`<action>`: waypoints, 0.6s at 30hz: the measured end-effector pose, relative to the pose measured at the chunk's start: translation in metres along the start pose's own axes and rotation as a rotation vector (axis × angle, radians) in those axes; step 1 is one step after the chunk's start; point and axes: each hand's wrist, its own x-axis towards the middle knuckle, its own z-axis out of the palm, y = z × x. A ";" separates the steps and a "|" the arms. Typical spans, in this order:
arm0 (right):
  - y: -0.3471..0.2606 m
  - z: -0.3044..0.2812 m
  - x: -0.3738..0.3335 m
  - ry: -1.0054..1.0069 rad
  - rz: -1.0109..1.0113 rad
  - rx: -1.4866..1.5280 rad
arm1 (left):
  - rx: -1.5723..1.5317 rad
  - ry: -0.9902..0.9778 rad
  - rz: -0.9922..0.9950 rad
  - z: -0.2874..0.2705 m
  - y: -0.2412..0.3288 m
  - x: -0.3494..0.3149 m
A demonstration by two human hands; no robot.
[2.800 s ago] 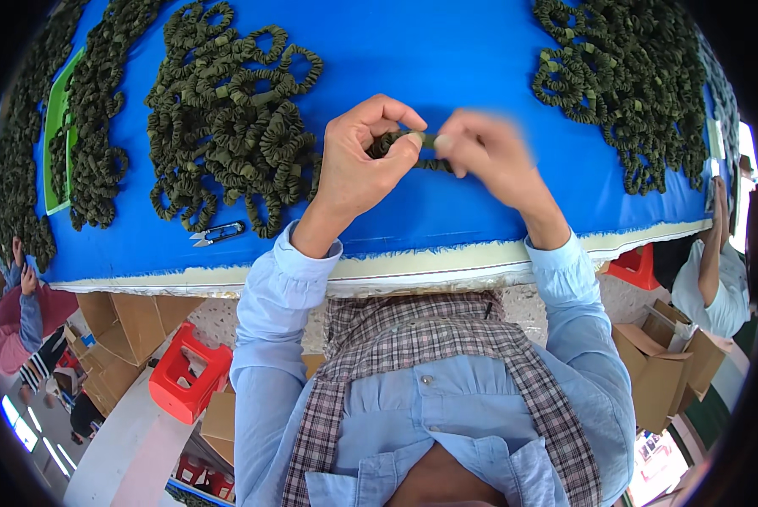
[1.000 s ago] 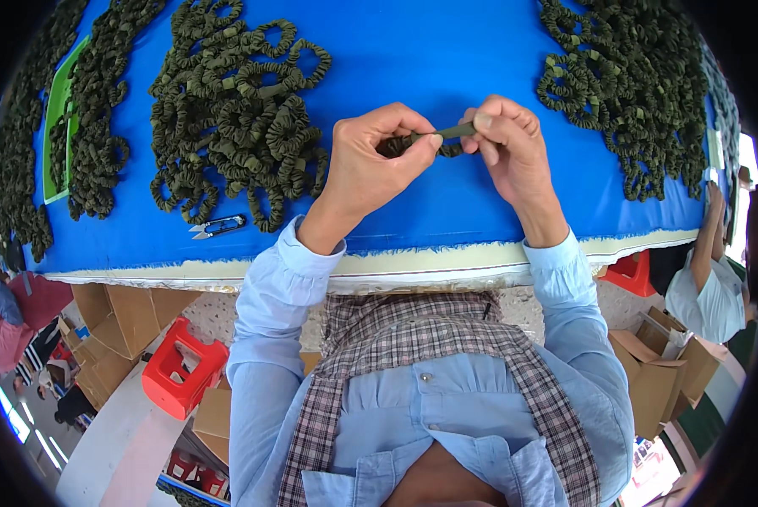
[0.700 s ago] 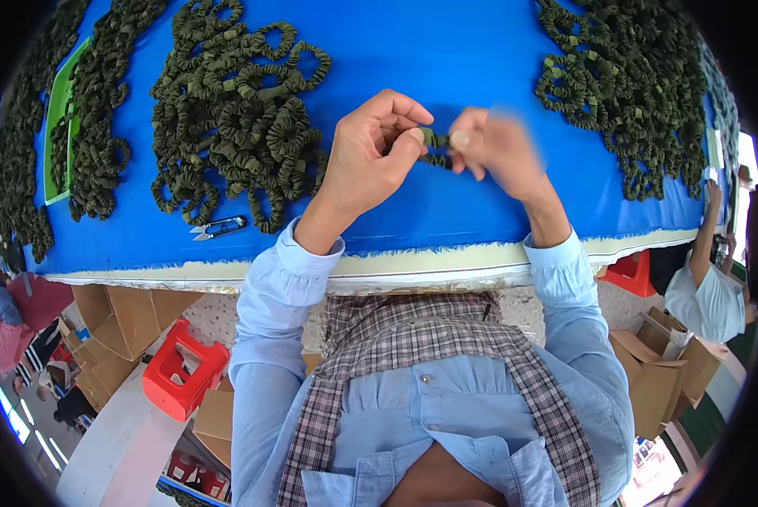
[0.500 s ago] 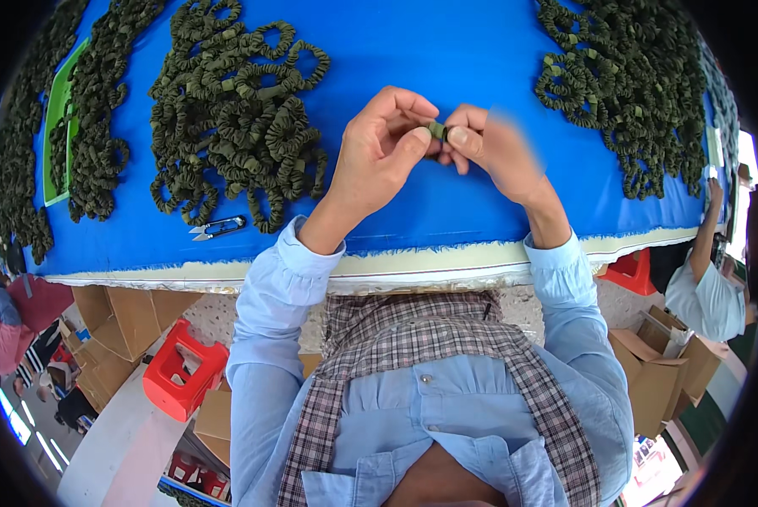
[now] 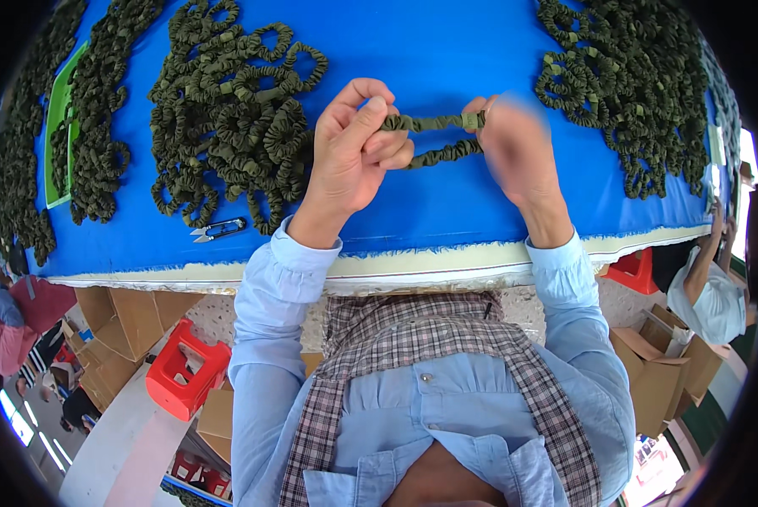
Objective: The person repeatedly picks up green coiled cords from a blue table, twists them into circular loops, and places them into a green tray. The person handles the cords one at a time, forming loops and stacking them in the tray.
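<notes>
A dark green scrunchie (image 5: 434,122) is stretched between my two hands above the blue-covered table (image 5: 413,207). Its two ruched strands run side by side, and a lighter green tag shows close to the right fingers. My left hand (image 5: 349,148) pinches one end between thumb and fingers. At the other end my right hand (image 5: 516,152) is closed on the loop; motion and blur smear part of it. Left of my left hand lies a big pile of matching scrunchies (image 5: 235,110). Another heap of scrunchies (image 5: 632,84) covers the table's far right.
Thread snips (image 5: 218,229) lie near the table's front edge, left of me. A green tray (image 5: 56,139) stands among scrunchies at the far left. Red stools (image 5: 186,369) and cardboard boxes (image 5: 121,325) stand below the table. A person (image 5: 707,287) is at the right edge.
My hands have moved apart, the left one leftward, pulling the scrunchie from a bunched pinch into a stretched loop. At the right edge, the other person's arms have shifted.
</notes>
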 end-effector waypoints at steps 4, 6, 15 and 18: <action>-0.003 0.008 -0.004 0.013 0.028 -0.022 | 0.099 0.020 -0.056 0.001 0.003 -0.001; -0.002 0.012 -0.005 -0.018 0.062 -0.054 | 0.407 0.011 -0.067 0.008 0.002 -0.004; 0.009 0.016 -0.005 -0.076 0.064 -0.164 | 0.965 0.129 0.165 0.017 -0.014 -0.007; 0.005 0.018 -0.005 -0.025 0.065 -0.135 | 0.887 0.154 0.164 0.022 -0.010 -0.008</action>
